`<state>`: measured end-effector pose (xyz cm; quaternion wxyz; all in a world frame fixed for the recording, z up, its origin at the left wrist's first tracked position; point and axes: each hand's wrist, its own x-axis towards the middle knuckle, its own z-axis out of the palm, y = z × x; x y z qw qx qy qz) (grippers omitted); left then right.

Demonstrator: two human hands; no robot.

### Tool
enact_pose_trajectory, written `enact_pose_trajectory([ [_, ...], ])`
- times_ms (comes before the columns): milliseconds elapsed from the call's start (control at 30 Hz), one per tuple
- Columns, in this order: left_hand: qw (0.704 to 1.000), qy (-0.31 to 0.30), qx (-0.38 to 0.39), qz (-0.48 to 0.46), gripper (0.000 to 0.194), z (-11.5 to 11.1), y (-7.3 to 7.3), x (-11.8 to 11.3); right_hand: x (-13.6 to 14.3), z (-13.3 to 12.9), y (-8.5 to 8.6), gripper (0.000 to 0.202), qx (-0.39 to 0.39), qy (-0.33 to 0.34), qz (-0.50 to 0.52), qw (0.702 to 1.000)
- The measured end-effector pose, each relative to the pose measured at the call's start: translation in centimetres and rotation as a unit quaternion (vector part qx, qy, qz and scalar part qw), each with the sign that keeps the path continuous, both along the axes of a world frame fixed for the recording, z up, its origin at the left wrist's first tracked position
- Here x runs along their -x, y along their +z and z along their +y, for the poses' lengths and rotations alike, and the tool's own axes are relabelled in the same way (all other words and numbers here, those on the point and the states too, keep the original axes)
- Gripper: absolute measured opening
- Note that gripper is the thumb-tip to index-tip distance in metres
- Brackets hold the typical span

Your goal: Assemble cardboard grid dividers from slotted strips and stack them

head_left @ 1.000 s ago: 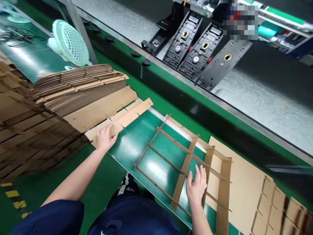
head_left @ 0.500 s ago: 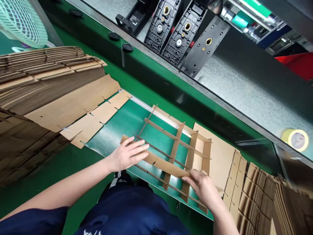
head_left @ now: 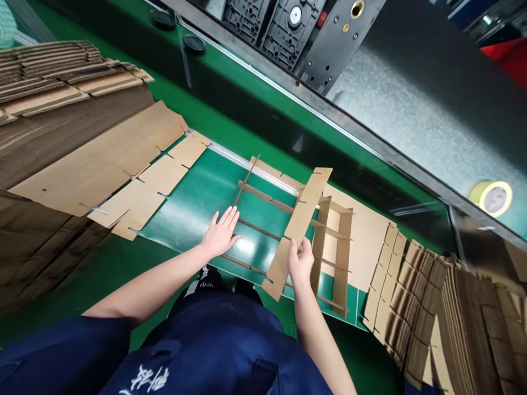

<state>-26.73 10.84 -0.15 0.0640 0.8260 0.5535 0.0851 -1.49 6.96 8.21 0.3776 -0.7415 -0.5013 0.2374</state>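
A slotted cardboard strip is pinched in my right hand near its lower part, lying at a slant above the partition grid. The cardboard grid of crossing strips rests on the green table, with upright cross strips at its right side and one thin cross strip at its left. My left hand is open, fingers spread, at the lower end of that left cross strip, over the long strips. It holds nothing that shows.
Flat slotted cardboard pieces and a tall stack are at the left. More stacked strips stand at the right. Beyond a metal-edged ledge are black parts and yellow tape.
The strip in my right hand has turned from along the grid to across it. My left hand has let go of its other end. The camera view has shifted.
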Motion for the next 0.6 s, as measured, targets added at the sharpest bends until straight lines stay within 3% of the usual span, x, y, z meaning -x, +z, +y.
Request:
enact_pose_trajectory([
  [200,1.000,0.002,0.019,0.011,0.073,0.0,0.6,-0.1,4.0,3.1,-2.4,0.035,0.053,0.022,-0.085,0.995],
  [433,0.999,0.002,0.035,0.004,0.074,0.0,1.2,-0.1,6.5,3.3,-1.9,0.035,0.134,0.029,-0.240,0.961],
  [600,0.999,-0.001,0.043,-0.004,0.073,0.0,1.2,-0.1,7.1,2.7,-2.4,0.039,0.148,0.030,-0.273,0.950],
])
